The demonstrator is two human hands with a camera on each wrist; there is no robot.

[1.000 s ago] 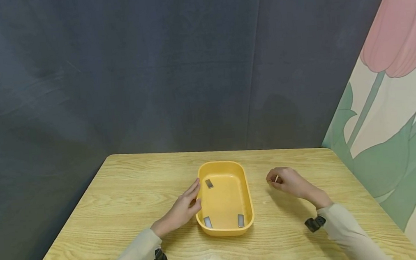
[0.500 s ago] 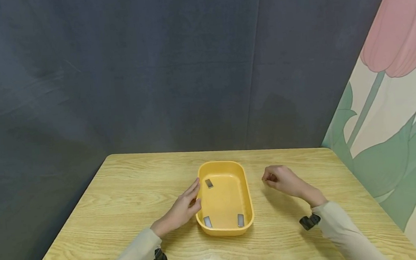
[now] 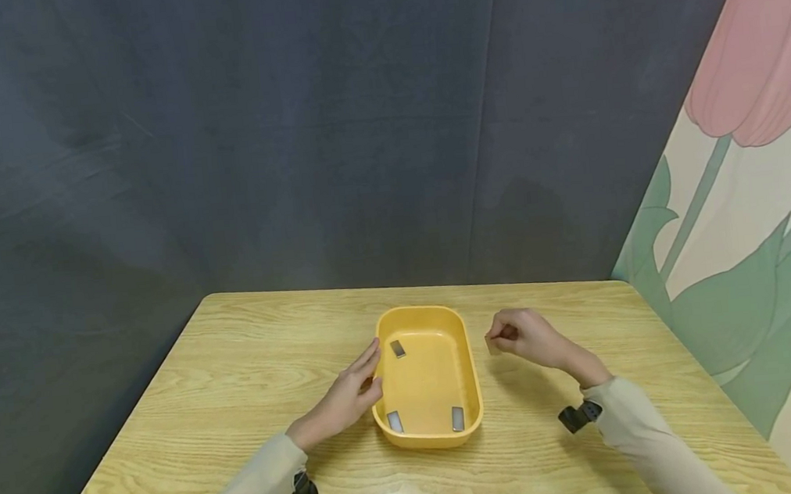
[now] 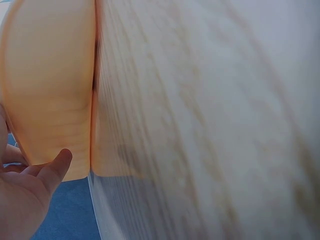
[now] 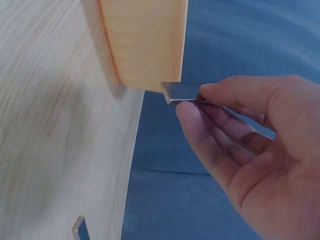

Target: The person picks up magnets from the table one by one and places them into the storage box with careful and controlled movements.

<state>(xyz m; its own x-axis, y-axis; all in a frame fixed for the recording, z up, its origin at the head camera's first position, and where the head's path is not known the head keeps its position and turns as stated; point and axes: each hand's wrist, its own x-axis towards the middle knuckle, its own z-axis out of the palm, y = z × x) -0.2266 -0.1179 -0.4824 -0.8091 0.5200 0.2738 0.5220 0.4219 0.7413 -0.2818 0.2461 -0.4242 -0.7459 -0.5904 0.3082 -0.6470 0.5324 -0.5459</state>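
Tray (image 3: pixel 425 386): on the table (image 3: pixel 263 345), clock centre in the head view.
Right hand (image 3: pixel 534 338): has shifted toward the tray's 2 o'clock side, thumb and fingers pinching the held slab (image 5: pixel 176 91).
Held slab: so now just beside the tray, outside it.
In the tray: far slab (image 3: pixel 397 349) at 11 o'clock, right slab (image 3: pixel 458 419) at 5, left slab (image 3: pixel 395 422) at 7.
Left hand (image 3: pixel 341 401): unmoved at 9 o'clock, fingers nearly straight against the tray.
Table slab (image 5: pixel 81 229): 7 o'clock, right wrist view.

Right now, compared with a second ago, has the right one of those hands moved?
Yes. In the head view, the right hand has shifted left, closer to the yellow tray, which has stayed put.
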